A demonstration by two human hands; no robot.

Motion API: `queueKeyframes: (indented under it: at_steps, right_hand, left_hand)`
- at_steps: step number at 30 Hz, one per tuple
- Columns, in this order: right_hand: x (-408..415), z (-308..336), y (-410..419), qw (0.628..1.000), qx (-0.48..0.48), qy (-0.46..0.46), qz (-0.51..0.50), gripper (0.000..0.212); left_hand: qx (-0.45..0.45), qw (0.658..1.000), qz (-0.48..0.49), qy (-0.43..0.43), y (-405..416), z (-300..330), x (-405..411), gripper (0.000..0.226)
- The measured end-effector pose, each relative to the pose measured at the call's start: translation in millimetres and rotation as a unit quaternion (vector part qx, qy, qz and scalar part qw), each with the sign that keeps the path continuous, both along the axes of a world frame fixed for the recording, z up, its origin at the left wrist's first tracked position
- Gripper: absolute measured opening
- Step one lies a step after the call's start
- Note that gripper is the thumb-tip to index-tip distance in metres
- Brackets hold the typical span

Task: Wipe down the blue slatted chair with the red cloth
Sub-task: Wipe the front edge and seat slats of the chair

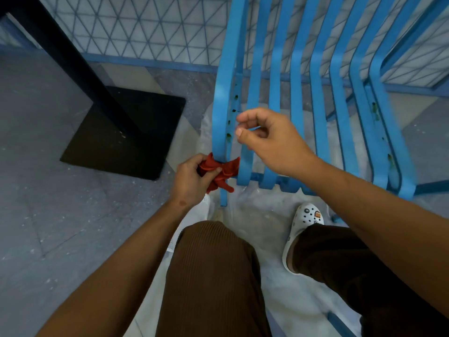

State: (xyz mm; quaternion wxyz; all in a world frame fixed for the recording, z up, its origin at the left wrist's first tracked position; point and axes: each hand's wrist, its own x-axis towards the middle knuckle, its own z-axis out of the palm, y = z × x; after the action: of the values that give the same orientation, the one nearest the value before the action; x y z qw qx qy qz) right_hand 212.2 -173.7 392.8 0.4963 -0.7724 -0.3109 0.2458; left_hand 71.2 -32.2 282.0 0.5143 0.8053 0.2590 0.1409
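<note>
Got my left hand (192, 177) gripping the red cloth (218, 172), bunched round the front end of the blue slatted chair's (315, 98) outermost slat so it rubs every side, while my right hand (269, 139) hovers above, loosely curled, holding nothing.

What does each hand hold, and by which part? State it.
The left hand grips the red cloth by its bunched left side, wrapped round the chair's outer slat. The right hand holds nothing.

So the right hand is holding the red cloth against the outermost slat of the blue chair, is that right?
Not quite: the head view shows the left hand holding the red cloth against the outermost slat of the blue chair. The right hand hovers over the slats, holding nothing.
</note>
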Motion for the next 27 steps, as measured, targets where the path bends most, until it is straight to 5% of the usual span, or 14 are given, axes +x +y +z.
queueKeyframes:
  at_steps: [8, 13, 19, 27]
  right_hand:
    - [-30.7, -51.1, -52.0, 0.995, -0.029, 0.077, -0.058, 0.011]
    - [-86.3, -117.4, -66.8, 0.981, -0.098, 0.132, -0.106, 0.017]
    - [-99.0, -144.1, -56.4, 0.911, -0.023, 0.339, -0.235, 0.042]
    - [-79.3, -175.8, -46.0, 0.828, 0.025, 0.429, -0.361, 0.035]
  left_hand:
    - [-0.079, 0.986, 0.016, 0.144, -15.7, -23.5, -17.0, 0.019]
    - [-0.164, 0.965, -0.061, 0.195, -26.5, -25.5, -13.5, 0.012]
    - [-0.359, 0.896, -0.148, 0.217, -38.3, -41.9, 4.0, 0.024]
    - [-0.369, 0.904, -0.100, 0.194, -42.5, -64.4, 20.5, 0.029]
